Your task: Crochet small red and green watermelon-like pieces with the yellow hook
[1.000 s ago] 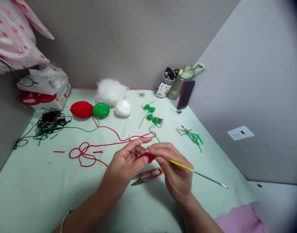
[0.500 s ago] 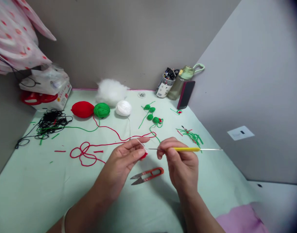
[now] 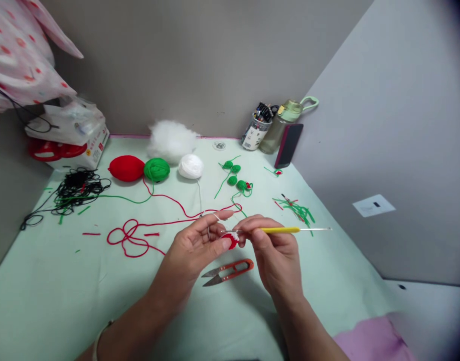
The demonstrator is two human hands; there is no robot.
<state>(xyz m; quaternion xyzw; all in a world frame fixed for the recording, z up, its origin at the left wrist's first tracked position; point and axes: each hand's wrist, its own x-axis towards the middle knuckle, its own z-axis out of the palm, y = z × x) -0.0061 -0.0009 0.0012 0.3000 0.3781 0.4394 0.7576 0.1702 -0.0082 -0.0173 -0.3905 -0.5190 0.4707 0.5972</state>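
Note:
My left hand (image 3: 192,245) pinches a small red and white crochet piece (image 3: 233,241) between thumb and fingers, with white yarn running over its raised index finger. In my right hand (image 3: 275,250) is a crochet hook (image 3: 280,230) with a yellow handle, held nearly level. The hook's left tip lies at the white upper edge of the piece; its exact place in the stitches is too small to tell. My right fingertips are close beside the piece. Below the hands lie thread snips (image 3: 230,271) with orange handles. The white yarn ball (image 3: 191,166) stands behind my left hand.
Red (image 3: 126,168) and green (image 3: 157,170) yarn balls sit back left, near white stuffing (image 3: 173,142) and tangled black yarn (image 3: 81,185). Small green crochet balls (image 3: 233,180) and yarn scraps (image 3: 299,208) lie right. A pen cup (image 3: 255,133), bottle (image 3: 274,135) and phone (image 3: 289,146) stand behind.
The hook and my right hand have moved left, bringing the hook tip to the crochet piece. My left hand has turned, so more of the red and white piece shows.

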